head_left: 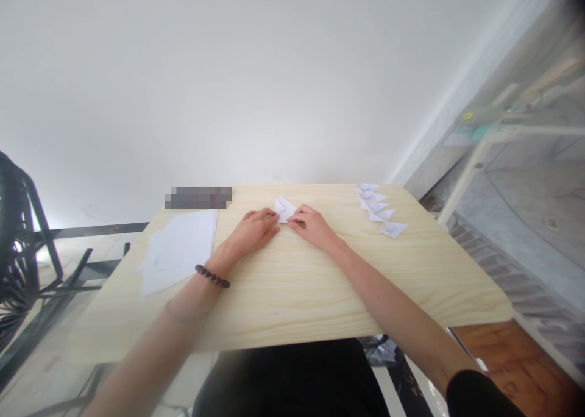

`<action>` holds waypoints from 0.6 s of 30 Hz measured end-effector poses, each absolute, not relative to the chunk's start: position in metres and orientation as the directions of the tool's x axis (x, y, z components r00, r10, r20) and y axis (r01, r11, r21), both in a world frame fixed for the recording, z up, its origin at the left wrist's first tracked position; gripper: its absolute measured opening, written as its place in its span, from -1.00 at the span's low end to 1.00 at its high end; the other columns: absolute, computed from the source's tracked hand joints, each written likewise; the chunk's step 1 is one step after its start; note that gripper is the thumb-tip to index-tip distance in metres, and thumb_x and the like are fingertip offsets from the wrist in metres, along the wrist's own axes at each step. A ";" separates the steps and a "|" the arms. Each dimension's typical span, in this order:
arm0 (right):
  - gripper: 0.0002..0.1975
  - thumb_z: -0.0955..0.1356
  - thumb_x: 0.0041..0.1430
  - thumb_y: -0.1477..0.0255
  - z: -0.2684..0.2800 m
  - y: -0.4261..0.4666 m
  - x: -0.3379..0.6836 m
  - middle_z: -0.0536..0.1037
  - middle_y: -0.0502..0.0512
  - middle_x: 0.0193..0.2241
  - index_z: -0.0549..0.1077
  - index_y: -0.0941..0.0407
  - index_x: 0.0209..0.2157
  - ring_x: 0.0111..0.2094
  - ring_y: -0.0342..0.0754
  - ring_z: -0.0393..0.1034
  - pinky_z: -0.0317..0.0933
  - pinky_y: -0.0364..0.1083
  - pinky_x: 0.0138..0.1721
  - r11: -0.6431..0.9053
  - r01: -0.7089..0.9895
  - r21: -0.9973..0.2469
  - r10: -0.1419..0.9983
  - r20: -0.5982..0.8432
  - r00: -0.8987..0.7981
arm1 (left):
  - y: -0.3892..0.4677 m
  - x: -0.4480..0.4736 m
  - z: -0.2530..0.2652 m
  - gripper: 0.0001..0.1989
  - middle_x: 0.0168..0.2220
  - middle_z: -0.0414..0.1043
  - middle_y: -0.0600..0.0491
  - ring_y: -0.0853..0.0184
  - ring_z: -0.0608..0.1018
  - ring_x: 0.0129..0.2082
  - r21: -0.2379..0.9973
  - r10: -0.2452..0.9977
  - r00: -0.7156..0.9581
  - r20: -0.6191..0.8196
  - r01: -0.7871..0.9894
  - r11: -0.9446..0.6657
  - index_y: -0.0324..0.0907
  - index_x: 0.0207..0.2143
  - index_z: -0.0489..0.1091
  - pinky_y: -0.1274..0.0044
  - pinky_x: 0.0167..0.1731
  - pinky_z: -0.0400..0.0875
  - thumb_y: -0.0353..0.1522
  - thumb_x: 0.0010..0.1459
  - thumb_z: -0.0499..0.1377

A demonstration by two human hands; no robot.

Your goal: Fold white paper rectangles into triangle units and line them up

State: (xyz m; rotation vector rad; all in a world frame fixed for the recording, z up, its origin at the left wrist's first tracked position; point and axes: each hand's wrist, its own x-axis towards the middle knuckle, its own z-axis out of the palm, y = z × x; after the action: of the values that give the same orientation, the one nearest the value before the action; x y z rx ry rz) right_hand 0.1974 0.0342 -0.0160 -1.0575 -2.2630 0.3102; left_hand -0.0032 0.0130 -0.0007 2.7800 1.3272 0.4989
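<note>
A small piece of white folded paper (286, 210) lies on the table in front of me, with a pointed top and a crease showing on it. My left hand (256, 230) lies low on the table with its fingertips on the paper's left edge. The fingers of my right hand (313, 227) pinch the lower right corner of the same paper. Part of the paper's lower edge is hidden behind my fingers.
Several folded white paper shapes (393, 228), like small boats, overlap in a row at the table's right. Loose white sheets (180, 246) lie at left, below a blurred-out dark object (198, 197). The wooden table (292, 307) meets a wall; a black chair (27, 222) stands left.
</note>
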 end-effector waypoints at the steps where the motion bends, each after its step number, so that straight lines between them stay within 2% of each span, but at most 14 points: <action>1: -0.81 0.25 0.09 0.39 -0.016 0.035 0.197 0.38 0.06 -0.37 0.48 0.11 -0.36 -0.31 -0.16 0.26 0.10 -0.16 -0.22 0.635 0.628 -0.451 0.771 0.430 -0.471 | 0.013 -0.003 -0.001 -0.65 -0.06 0.23 -0.05 0.28 0.31 -0.06 0.157 0.761 0.587 0.276 0.753 -0.639 -0.15 -0.03 0.21 0.37 -0.02 0.12 -0.27 0.18 -0.14; 10: -0.74 0.22 0.09 0.23 -0.014 0.037 0.198 0.44 0.03 -0.36 0.46 0.06 -0.41 -0.26 -0.09 0.28 0.00 -0.07 -0.22 0.339 0.822 -0.458 0.927 0.313 -0.208 | 0.007 0.001 0.007 -0.65 -0.10 0.26 -0.06 0.25 0.32 -0.09 0.142 0.719 0.643 0.264 0.711 -0.689 -0.16 -0.02 0.23 0.38 -0.05 0.17 -0.30 0.17 -0.10; 14: -0.72 0.24 0.05 0.19 -0.014 0.038 0.198 0.43 0.04 -0.37 0.44 0.09 -0.41 -0.29 -0.09 0.28 0.00 -0.09 -0.25 0.276 0.832 -0.482 0.952 0.256 -0.168 | 0.004 0.003 0.012 -0.67 -0.13 0.29 -0.06 0.25 0.35 -0.13 0.142 0.699 0.672 0.245 0.688 -0.711 -0.17 -0.06 0.27 0.39 -0.09 0.22 -0.31 0.16 -0.09; 18: -0.70 0.25 0.02 0.16 -0.017 0.039 0.197 0.41 0.07 -0.37 0.42 0.10 -0.43 -0.28 -0.06 0.26 0.00 -0.07 -0.24 0.246 0.849 -0.468 0.956 0.263 -0.132 | 0.004 0.003 0.013 -0.68 -0.14 0.32 -0.05 0.26 0.38 -0.14 0.134 0.692 0.678 0.249 0.684 -0.717 -0.18 -0.09 0.31 0.42 -0.09 0.24 -0.32 0.16 -0.08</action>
State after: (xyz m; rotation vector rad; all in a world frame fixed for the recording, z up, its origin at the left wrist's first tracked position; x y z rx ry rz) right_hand 0.1969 0.0389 -0.0167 -1.6394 -2.0192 0.2783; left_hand 0.0026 0.0041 0.0126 2.8500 1.1689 0.4423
